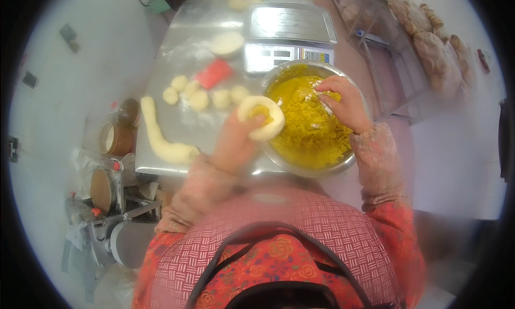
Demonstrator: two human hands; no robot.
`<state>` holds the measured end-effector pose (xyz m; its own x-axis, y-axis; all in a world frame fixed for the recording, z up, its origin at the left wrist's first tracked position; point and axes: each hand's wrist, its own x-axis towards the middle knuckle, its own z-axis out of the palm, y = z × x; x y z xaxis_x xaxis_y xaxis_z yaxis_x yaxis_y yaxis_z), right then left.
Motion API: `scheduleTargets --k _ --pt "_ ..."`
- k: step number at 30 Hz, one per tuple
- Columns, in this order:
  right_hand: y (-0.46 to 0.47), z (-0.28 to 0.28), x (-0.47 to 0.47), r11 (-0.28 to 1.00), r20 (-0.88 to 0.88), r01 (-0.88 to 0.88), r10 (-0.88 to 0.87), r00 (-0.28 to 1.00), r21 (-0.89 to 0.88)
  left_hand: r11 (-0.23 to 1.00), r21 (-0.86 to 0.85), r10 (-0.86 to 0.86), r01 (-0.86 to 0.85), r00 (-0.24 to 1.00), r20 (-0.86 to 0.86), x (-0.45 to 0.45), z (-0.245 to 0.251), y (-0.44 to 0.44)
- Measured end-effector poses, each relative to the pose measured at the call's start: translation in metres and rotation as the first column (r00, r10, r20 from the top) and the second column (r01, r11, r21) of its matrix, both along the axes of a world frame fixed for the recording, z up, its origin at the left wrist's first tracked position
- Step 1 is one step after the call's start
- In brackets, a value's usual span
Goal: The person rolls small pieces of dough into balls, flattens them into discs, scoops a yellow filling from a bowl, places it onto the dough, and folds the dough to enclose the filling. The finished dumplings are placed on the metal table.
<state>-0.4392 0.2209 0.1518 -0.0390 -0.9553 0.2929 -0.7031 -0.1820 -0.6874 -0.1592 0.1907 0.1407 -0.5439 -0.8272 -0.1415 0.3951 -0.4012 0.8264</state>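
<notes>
My left hand (237, 142) holds a cupped round of pale dough (275, 126), its thumb over the yellow filling inside. The dough is beside the left rim of a metal bowl (277, 164) holding a yellow mash (310, 136). Over the mash is my right hand (348, 104), fingers bent; whether it grips any mash cannot be told. Several dough balls (199, 100) lie on the metal table (209, 132), near a red scraper-like piece (214, 73). A long bent roll of dough (161, 142) rests at the table's left side.
A digital scale (291, 51) with a metal pan stands behind the bowl. Left of it lies a pale round piece (227, 43). Metal equipment (136, 212) and brown containers (116, 138) are left of the table. Bagged goods (438, 59) are at the upper right, by a metal rack (368, 55).
</notes>
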Motion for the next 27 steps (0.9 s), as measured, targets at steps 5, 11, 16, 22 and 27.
scheduleTargets --k 5,11,16,22,27 --pt "-0.007 -0.069 0.003 0.964 -0.308 -0.103 0.179 0.934 0.247 0.984 -0.165 -0.052 0.062 0.996 0.066 0.005 -0.026 -0.008" --pt "-0.026 -0.049 0.026 0.908 -0.047 0.027 -0.008 0.999 0.419 0.931 -0.365 0.105 -0.015 0.968 0.228 0.007 -0.053 -0.012" --pt "-0.013 -0.008 0.075 0.962 0.565 -0.189 0.046 0.824 0.198 0.912 -0.411 0.085 0.000 0.978 0.189 0.003 -0.045 -0.008" --pt "-0.006 0.002 0.103 0.949 0.106 -0.293 0.306 0.946 -0.118 0.887 -0.460 0.051 0.035 0.984 0.173 -0.001 -0.021 -0.005" --pt "-0.005 0.017 0.083 0.838 0.010 -0.445 0.472 0.882 -0.315 0.995 -0.095 0.014 -0.023 0.996 -0.092 -0.002 -0.003 -0.002"
